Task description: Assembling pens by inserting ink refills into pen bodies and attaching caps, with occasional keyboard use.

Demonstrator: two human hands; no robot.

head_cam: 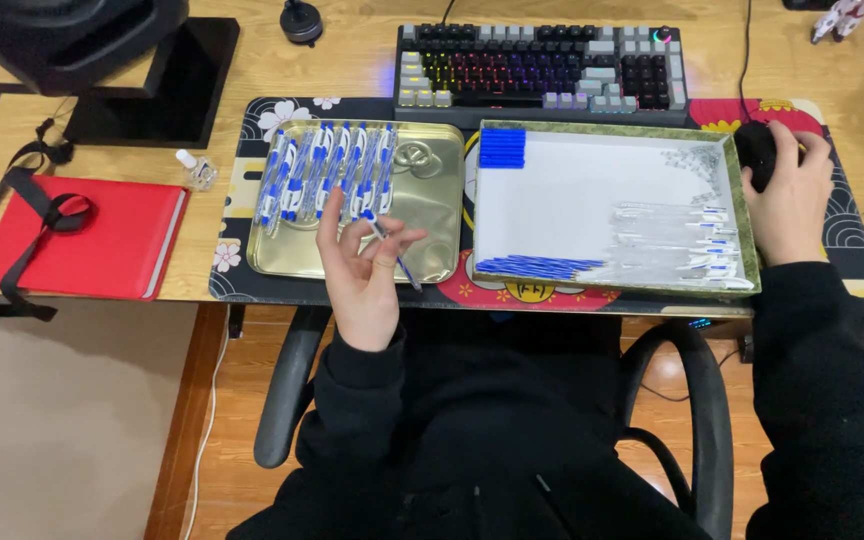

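1. The left hand (362, 270) hovers palm up at 6 o'clock of the gold tray (432, 215), its grip loosely pinching 1 blue pen (392, 248).
2. The right hand (790, 195) clasps a black mouse (757, 150) on the table (352, 55).
3. The gold tray holds assembled pens (327, 172).
4. The white tray (592, 180) at 3 o'clock holds blue caps (502, 147), refills (540, 266) and clear barrels (677, 245).

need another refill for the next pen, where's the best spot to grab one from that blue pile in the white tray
Take a refill mid-length, pinching from above. The thin rods lie flat, side by side along the white tray's near edge, close under the rim, so a hand coming in low from the front would meet that rim first.
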